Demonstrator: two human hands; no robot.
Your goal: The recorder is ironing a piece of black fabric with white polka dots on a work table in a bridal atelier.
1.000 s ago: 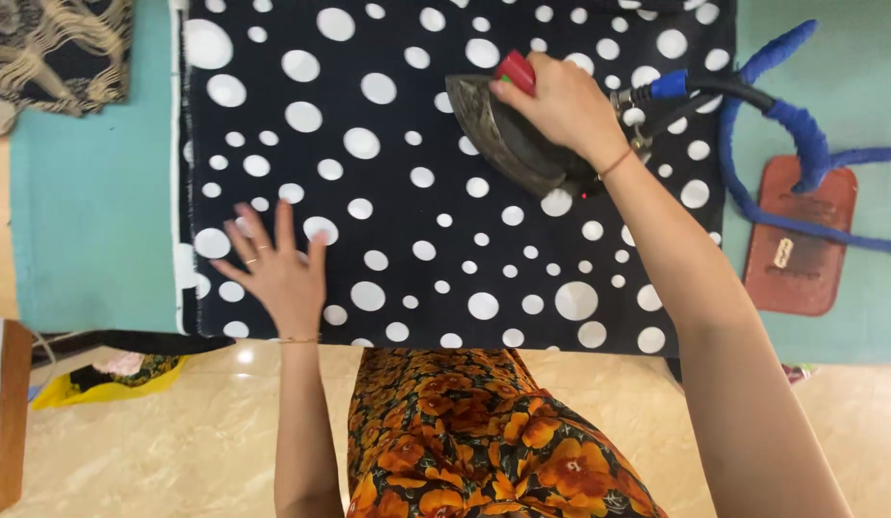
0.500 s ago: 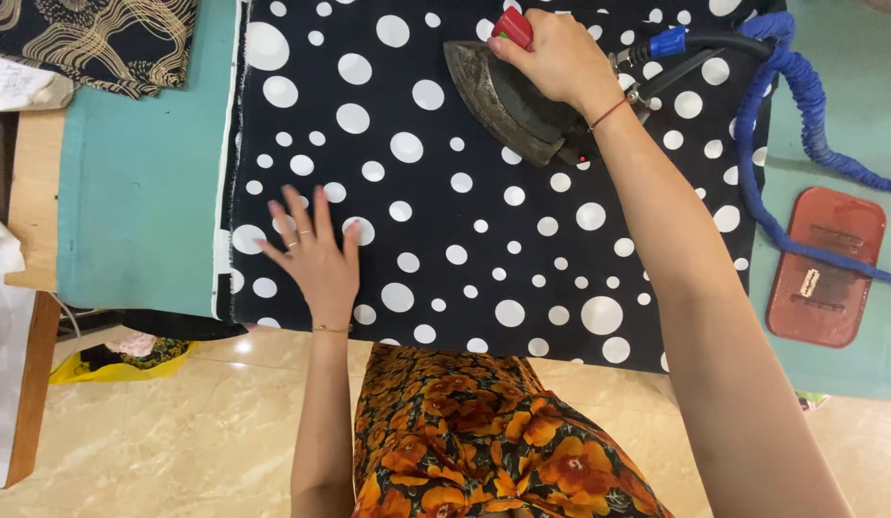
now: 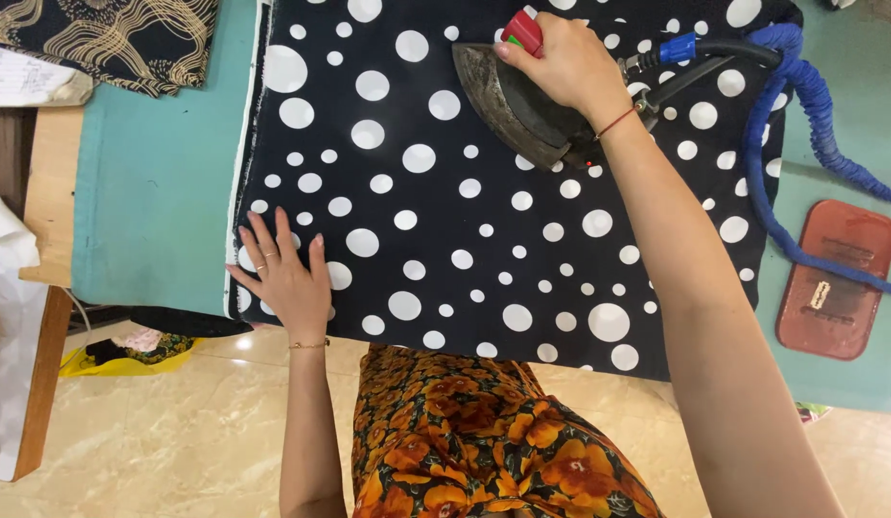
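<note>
on the teal ironing table (image 3: 148,192) lies a black cloth with white dots (image 3: 445,249), and everything else sits around this cloth. at its far edge the right hand (image 3: 565,62) is closed around the handle of a dark iron (image 3: 517,110) (the red knob shows just above the fingers), with the sole flat on the cloth. a blue hose (image 3: 800,115) runs from the iron's back, off the cloth's right side, past a brown rest pad (image 3: 834,278). at the cloth's near left corner the left hand (image 3: 287,278) lies flat, fingers spread, gripping nothing. to iron well, i think this hand should keep the cloth stretched and stay well apart from the sole, while the iron glides slowly.
</note>
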